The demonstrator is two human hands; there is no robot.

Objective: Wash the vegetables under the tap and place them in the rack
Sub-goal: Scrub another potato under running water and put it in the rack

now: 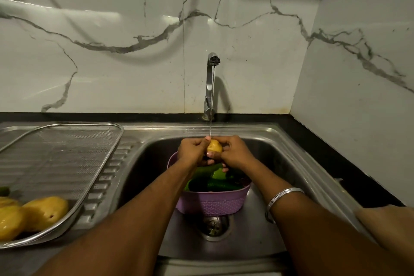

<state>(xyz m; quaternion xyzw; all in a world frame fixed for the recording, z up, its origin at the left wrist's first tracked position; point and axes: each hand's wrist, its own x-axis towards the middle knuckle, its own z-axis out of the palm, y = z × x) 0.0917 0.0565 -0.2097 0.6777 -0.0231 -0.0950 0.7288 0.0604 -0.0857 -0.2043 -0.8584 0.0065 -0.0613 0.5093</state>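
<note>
Both hands are up under the tap [211, 78] now, and a thin stream of water [211, 105] runs straight down onto a small yellow potato [214, 146] held between them. The left hand [192, 151] curls its fingers round the potato's left side, thumb up near the top where the water lands. The right hand [235, 151] grips from the other side, fingers wrapped close together, one fingertip showing just under the potato. So the potato sits right below the tap's spout, above the sink [275, 141], pinched between the two hands.

Directly under the hands, still in line with the tap, a purple perforated basket [212, 203] stands in the sink bowl with green vegetables [215, 180] lying inside it; what kind they are, hard to tell. Nearer the camera than the basket, the drain [214, 226] shows in the sink floor.

Left of the tap, on the ribbed draining board [107, 163], lies a metal mesh rack [56, 163]. In its near corner rest larger yellow potatoes [42, 213], touching one another, with a bit of something green [4, 190] at the frame edge beyond them.

A silver bangle [282, 199] circles the right wrist. Behind the tap rises a white marble-patterned wall [134, 63].
</note>
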